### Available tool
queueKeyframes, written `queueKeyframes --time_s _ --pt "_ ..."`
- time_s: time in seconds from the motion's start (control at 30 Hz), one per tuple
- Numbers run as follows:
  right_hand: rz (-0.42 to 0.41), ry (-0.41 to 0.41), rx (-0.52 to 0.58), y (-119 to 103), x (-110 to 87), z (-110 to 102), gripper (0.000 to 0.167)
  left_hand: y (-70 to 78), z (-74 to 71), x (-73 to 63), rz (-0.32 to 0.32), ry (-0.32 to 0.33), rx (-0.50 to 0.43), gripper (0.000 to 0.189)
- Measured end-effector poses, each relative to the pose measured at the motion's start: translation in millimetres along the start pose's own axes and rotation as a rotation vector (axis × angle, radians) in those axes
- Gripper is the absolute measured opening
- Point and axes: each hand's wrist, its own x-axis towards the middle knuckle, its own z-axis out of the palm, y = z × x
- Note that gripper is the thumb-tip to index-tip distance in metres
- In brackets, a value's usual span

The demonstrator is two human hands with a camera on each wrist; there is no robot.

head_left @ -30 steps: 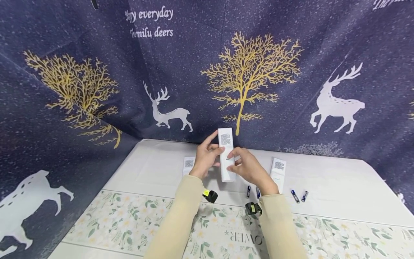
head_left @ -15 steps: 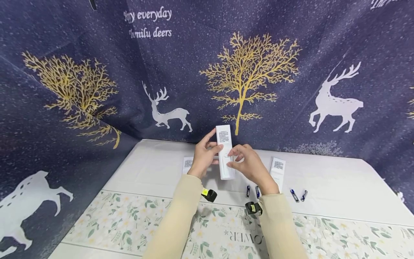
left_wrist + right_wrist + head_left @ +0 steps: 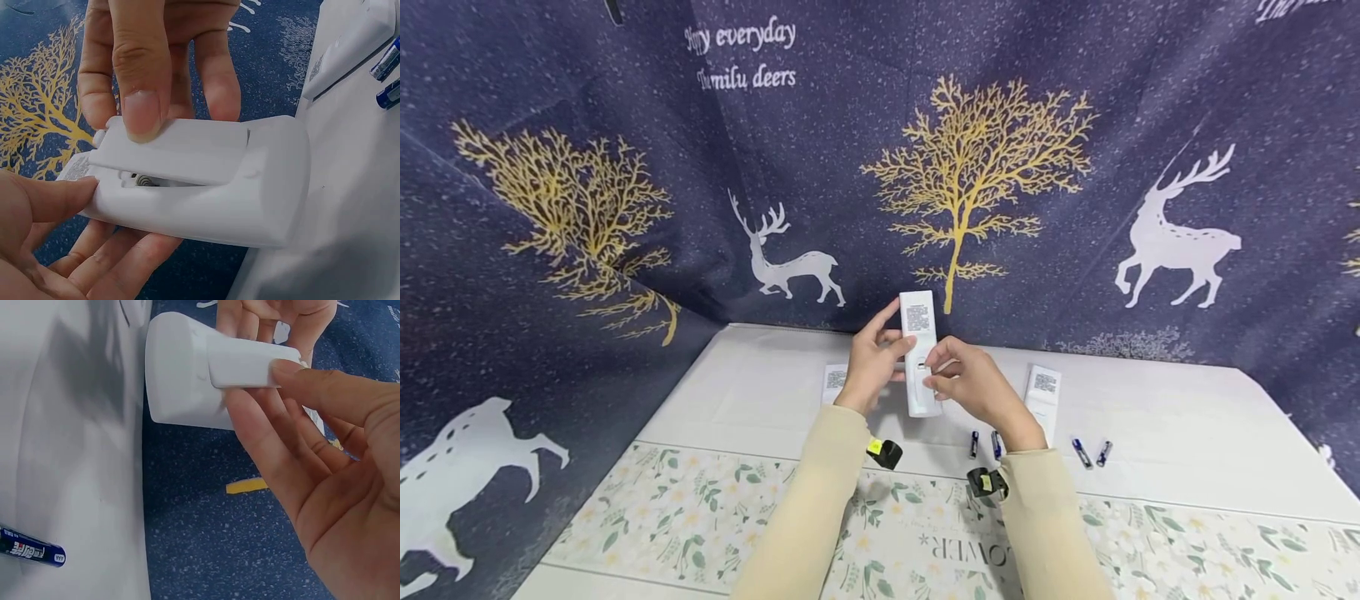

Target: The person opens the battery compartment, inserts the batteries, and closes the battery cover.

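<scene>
White remote: one, raised off the worktop (image 3: 760, 375) between the hands, at centre; remote (image 3: 922, 346) back side up, printed label toward the far end, presumably turned so that the compartment faces the person.
Battery cover: one, white, on the back of the remote; cover (image 3: 194, 150) raised along its left long edge, the gap wider at the far end and narrowing toward the near end.
Spring: one coil (image 3: 144, 180), visible in the gap; contents deeper in, hidden.
Left hand: (image 3: 872, 360) grips the remote from the left, thumb on the back face, other fingers behind and along the edge; a grip that likely steadies the body against the pull of the other side.
Right hand: (image 3: 973, 379) pinches the cover from the right, thumb on its face toward the far end, a finger at its edge; probably placed there because the wider gap gives purchase.
Left spare remote: (image 3: 834, 379) flat on the worktop, label up, partly hidden by the left hand.
Right spare remote: (image 3: 1043, 392) flat, label up, near end hidden by the right arm.
Left battery pair: two, blue and silver (image 3: 974, 444) (image 3: 996, 444), nearer than the held remote, slightly right.
Right battery pair: two (image 3: 1082, 452) (image 3: 1104, 453), right of the right spare remote; laid in twos, seemingly to keep sets together.
</scene>
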Motion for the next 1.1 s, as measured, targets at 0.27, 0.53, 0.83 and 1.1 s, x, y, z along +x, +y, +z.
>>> queueKeyframes --time_s 0.27,0.53,0.83,1.1 --pt "-0.007 -0.008 0.036 -1.8 1.1 1.5 0.026 0.5 0.4 0.0 0.001 0.005 -0.006 0.069" --pt "-0.005 0.002 0.013 -1.5 -1.0 0.4 0.021 1.4 0.3 -0.6 0.004 0.001 -0.009 0.070" --pt "-0.012 0.022 -0.012 -5.7 -2.3 -1.8 0.022 1.0 -0.6 -0.1 -0.006 0.004 -0.008 0.070" --pt "-0.015 0.064 -0.023 -6.4 -3.4 -6.0 0.024 0.8 0.1 -0.3 -0.014 0.010 -0.009 0.070"
